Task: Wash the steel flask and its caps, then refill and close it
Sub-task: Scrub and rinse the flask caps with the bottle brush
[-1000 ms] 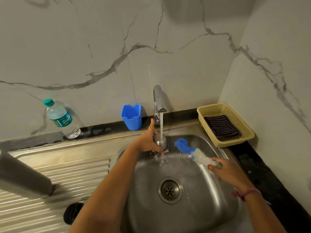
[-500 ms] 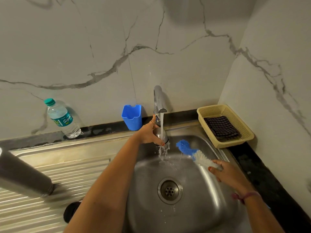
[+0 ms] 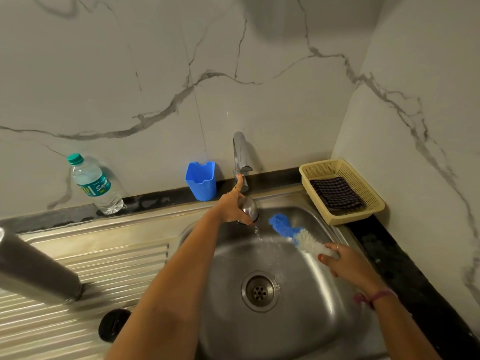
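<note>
Nearest, on the ribbed drainboard (image 3: pixel 85 255) at the left, the flask (image 3: pixel 33 271) lies on its side, mouth toward the sink, and a black cap (image 3: pixel 114 324) sits just in front of it at the basin's lip. In the sink (image 3: pixel 324 320), the right hand (image 3: pixel 348 266) rests low at the right wall with its fingers curled round the white handle of a brush (image 3: pixel 293 233) whose blue head points toward the tap. Farther in, the left hand (image 3: pixel 232 207) holds the steel cap (image 3: pixel 248 210) just under the tap (image 3: pixel 240 157); the fingers wrap its rounded side, the index finger stretched up and touching the tap's lever, and water dribbles from the cap into the basin. On the ledge behind stand a bottle (image 3: pixel 94 184), a blue cup (image 3: pixel 201 180) and a basket (image 3: pixel 368 193) holding a dark cloth (image 3: pixel 336 194). The cap looks light, rigid and smooth, and wet steel is likely slippery, so a wrap round the rim or side should serve better than a fingertip pinch. The flask seems heavier, stiff and apt to roll on the ribs; taking it round the mid-body with the whole hand would be the safer hold. Neither looks fragile, though a dropped cap could bounce toward the drain (image 3: pixel 259 291)
</note>
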Motion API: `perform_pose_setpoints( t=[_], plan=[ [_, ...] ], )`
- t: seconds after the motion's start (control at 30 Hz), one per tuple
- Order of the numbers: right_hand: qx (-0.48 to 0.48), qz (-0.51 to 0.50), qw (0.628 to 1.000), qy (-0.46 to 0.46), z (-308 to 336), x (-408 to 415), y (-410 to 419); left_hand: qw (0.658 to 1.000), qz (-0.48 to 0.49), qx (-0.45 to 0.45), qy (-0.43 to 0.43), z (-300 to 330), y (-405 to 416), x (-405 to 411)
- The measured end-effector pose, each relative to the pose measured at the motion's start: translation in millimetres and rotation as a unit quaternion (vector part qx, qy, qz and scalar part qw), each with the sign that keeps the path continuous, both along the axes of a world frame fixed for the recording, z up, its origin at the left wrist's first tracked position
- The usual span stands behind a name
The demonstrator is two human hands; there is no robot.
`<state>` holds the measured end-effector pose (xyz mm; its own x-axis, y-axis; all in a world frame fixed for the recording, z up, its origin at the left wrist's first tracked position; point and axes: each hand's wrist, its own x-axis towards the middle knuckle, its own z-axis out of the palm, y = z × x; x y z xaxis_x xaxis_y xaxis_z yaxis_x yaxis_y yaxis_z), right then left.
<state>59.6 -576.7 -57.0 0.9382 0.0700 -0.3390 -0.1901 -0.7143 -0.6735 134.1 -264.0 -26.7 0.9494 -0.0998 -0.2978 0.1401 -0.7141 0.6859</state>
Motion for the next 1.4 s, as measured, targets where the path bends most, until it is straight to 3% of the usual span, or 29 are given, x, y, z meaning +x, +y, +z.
perform_pose_setpoints(
  t=[0.63,1.03,1.4],
  plan=[
    [-0.038,0.03,0.998,-0.039,21,-62,19,0.983,0.141,-0.052,-0.104,-46,-10,-127],
    [0.019,-0.008,0.993,-0.119,14,-113,65,0.945,0.228,-0.191,-0.134,-45,-3,-202],
    [0.021,-0.026,0.993,-0.113,9,-143,101,0.959,0.213,-0.124,-0.139,-51,12,-230]
  ],
)
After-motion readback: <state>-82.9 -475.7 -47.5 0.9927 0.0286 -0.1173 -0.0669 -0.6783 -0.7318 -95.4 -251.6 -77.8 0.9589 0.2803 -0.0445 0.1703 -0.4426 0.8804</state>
